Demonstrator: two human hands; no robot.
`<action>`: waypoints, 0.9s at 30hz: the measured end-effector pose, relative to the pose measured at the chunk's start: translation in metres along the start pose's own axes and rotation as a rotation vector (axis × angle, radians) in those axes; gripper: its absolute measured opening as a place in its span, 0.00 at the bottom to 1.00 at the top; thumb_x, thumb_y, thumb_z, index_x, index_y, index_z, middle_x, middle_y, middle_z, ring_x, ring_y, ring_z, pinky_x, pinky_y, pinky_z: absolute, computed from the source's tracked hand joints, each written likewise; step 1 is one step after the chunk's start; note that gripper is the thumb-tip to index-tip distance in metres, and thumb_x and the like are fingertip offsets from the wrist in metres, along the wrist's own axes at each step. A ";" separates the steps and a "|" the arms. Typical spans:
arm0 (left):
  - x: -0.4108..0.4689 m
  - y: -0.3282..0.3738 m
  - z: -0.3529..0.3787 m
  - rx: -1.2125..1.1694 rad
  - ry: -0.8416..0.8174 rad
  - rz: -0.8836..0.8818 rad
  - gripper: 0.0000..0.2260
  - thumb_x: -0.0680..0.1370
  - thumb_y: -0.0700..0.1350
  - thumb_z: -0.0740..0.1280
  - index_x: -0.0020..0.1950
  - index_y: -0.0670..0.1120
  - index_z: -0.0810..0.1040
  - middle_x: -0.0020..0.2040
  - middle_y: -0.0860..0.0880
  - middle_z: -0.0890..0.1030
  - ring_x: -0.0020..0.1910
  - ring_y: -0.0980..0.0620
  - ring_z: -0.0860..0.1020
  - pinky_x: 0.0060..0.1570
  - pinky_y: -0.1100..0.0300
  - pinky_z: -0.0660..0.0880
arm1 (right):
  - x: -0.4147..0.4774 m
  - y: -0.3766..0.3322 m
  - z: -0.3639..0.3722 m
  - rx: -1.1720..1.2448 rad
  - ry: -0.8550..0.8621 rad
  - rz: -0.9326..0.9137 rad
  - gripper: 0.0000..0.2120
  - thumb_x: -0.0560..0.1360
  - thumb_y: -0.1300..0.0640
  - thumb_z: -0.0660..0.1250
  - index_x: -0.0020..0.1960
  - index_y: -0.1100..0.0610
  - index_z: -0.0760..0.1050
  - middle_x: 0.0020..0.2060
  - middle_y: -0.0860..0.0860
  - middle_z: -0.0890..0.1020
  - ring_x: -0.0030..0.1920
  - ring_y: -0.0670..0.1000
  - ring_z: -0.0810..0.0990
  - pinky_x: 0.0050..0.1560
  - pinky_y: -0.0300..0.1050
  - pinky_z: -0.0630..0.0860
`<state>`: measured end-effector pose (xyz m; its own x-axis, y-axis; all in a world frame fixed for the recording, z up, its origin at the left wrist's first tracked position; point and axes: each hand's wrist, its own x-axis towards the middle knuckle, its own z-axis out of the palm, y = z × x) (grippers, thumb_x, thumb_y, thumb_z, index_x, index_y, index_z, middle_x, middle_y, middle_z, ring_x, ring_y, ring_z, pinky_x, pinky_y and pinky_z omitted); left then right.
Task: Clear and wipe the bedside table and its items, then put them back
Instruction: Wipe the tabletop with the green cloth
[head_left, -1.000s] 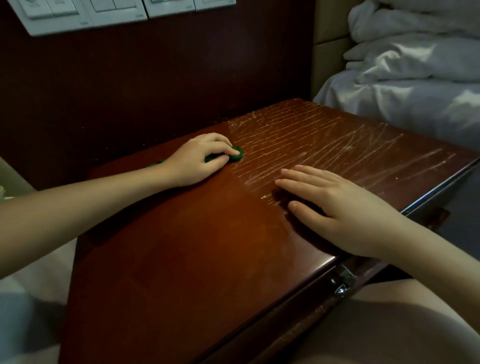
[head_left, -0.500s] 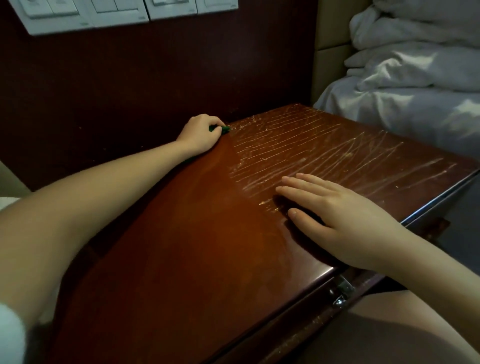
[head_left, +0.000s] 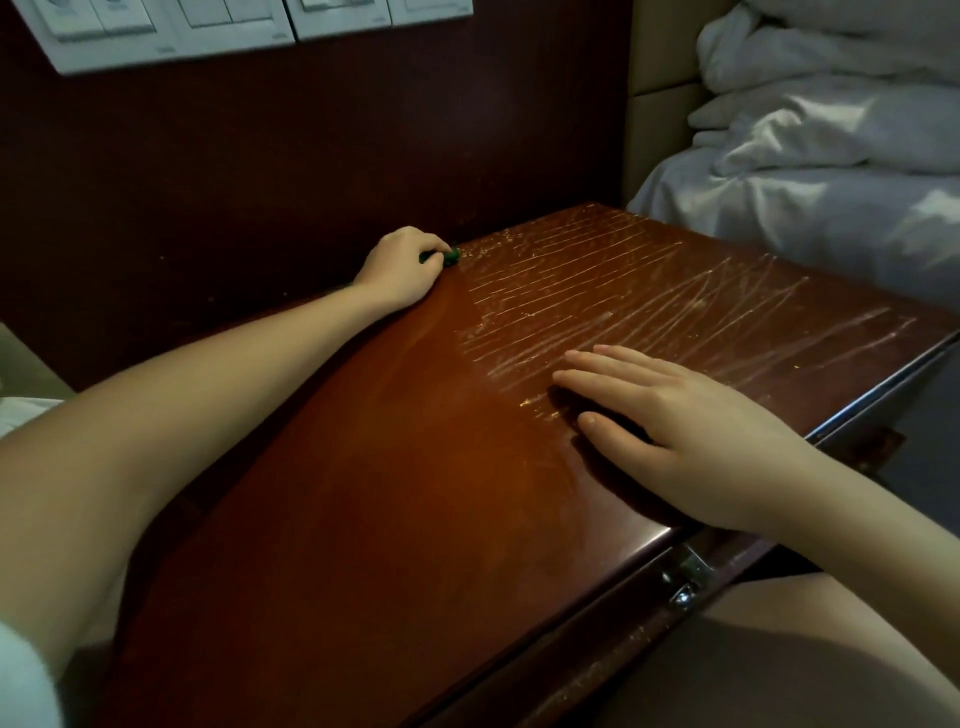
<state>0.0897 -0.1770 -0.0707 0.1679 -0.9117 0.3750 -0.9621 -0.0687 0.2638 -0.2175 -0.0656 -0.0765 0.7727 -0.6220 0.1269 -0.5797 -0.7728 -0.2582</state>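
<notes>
The bedside table (head_left: 363, 519) has a dark red-brown wooden top. Its left half looks smooth, while its right half is covered with pale streaks and small crumbs. My left hand (head_left: 400, 267) lies at the table's back edge by the wall, fingers curled round a small green wiping pad (head_left: 451, 255), of which only a tip shows. My right hand (head_left: 675, 436) rests flat on the top near the front right, fingers straight and together, holding nothing. No other items stand on the table.
A dark wooden wall panel (head_left: 311, 156) rises behind the table, with white switch plates (head_left: 208, 26) above. A bed with white crumpled bedding (head_left: 831, 182) lies at the right. A metal latch (head_left: 685, 577) shows under the table's front edge.
My left hand slid the green pad from the middle of the top back to the wall edge, where it has stayed for the last half second. My right hand has stayed in place.
</notes>
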 end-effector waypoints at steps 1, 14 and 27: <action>-0.003 0.000 -0.001 -0.001 0.003 0.013 0.12 0.81 0.45 0.60 0.60 0.48 0.79 0.62 0.47 0.76 0.63 0.48 0.72 0.62 0.54 0.68 | 0.000 0.000 0.000 0.000 -0.001 0.000 0.32 0.71 0.39 0.39 0.75 0.41 0.50 0.74 0.36 0.51 0.66 0.32 0.41 0.65 0.30 0.39; -0.074 0.008 -0.017 -0.060 0.014 0.194 0.11 0.80 0.44 0.62 0.60 0.48 0.80 0.59 0.51 0.78 0.59 0.55 0.74 0.59 0.64 0.66 | -0.001 -0.002 -0.002 0.006 -0.007 0.000 0.25 0.79 0.43 0.47 0.75 0.42 0.51 0.74 0.37 0.50 0.67 0.33 0.42 0.66 0.31 0.40; 0.008 -0.004 0.001 -0.012 -0.018 -0.069 0.13 0.81 0.46 0.58 0.59 0.50 0.79 0.63 0.47 0.77 0.56 0.48 0.77 0.54 0.56 0.73 | -0.001 -0.001 0.000 0.025 0.013 -0.005 0.25 0.78 0.43 0.48 0.75 0.42 0.50 0.74 0.38 0.52 0.67 0.33 0.42 0.67 0.32 0.41</action>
<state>0.0952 -0.1842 -0.0694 0.2295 -0.9122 0.3394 -0.9457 -0.1265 0.2994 -0.2177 -0.0645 -0.0762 0.7719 -0.6199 0.1408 -0.5693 -0.7726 -0.2810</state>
